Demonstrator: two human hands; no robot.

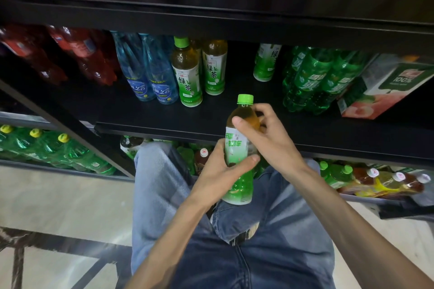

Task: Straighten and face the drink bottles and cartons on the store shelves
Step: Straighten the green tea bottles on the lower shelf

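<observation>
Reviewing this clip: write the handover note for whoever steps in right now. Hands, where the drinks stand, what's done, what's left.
Left hand grips the lower body of a green tea bottle; right hand holds its upper part. The bottle is off the shelf, in front of the middle shelf's edge.
Done: two green tea bottles stand label-forward.
Left: set the held bottle in the gap beside them, bring the one farther back forward, and straighten the tilted peach juice carton.

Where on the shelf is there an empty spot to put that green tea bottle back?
The bare patch on the middle shelf lies between the two green tea bottles and the green soda bottles, in front of a lone bottle at the back. The shelf's front strip is free too. Left, by the blue bottles, and right, by the carton, it is crowded.
</observation>
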